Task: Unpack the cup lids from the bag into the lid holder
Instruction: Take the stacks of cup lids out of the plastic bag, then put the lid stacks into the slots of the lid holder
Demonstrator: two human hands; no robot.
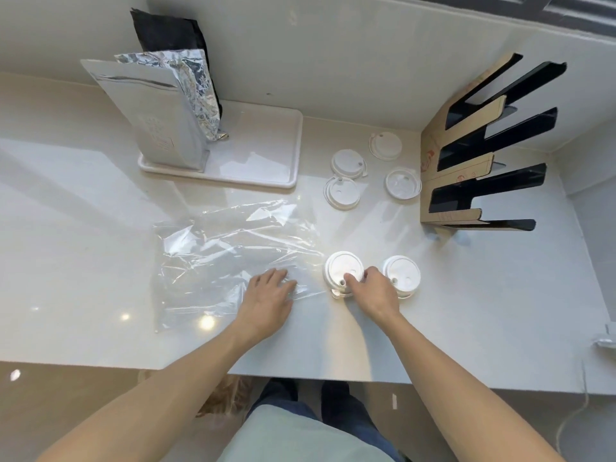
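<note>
Print on the grey pouch (pixel 156 128) and lid holder (pixel 466 151) is unreadable.

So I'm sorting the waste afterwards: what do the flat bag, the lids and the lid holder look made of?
The bag looks like thin clear plastic film: see-through, creased, glinting. The lids seem to be white moulded plastic, with a matte sheen. The lid holder looks like glossy black acrylic, part covered in brown protective paper, though it could be cardboard.

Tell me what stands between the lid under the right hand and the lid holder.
Nothing visible blocks it. The right hand already touches the near lid. Between it and the lid holder lies bare counter; a second lid sits to its right and four loose lids lie farther back, left of the holder.
</note>
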